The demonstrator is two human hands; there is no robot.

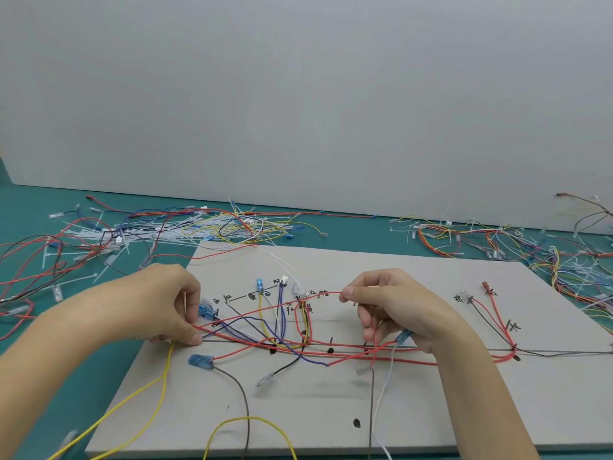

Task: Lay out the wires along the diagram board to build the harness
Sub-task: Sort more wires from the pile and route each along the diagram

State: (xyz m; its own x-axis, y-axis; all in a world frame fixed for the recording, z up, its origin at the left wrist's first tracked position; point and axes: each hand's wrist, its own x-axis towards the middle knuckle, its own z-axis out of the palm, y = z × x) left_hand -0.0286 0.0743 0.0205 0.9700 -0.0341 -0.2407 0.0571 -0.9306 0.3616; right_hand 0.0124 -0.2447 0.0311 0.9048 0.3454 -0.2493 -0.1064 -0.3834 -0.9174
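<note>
A grey diagram board point(414, 293) with hand-drawn black lines and marks lies on the green table. Red, yellow, purple, black and white wires run along its main line, several ending in blue connectors point(201, 361). My left hand point(159, 303) pinches a bundle of wires, among them a red wire and a yellow wire point(165, 373), at the board's left edge. My right hand point(394, 310) pinches a red wire point(265, 313) between thumb and forefinger above the board's middle, with more of the wire passing down through its curled fingers.
A heap of loose coloured wires and white cable ties point(149, 232) lies behind the board on the left. Another tangle of wires point(517, 250) sits at the back right. A grey wall stands behind the table. Yellow wire loops hang past the board's front edge.
</note>
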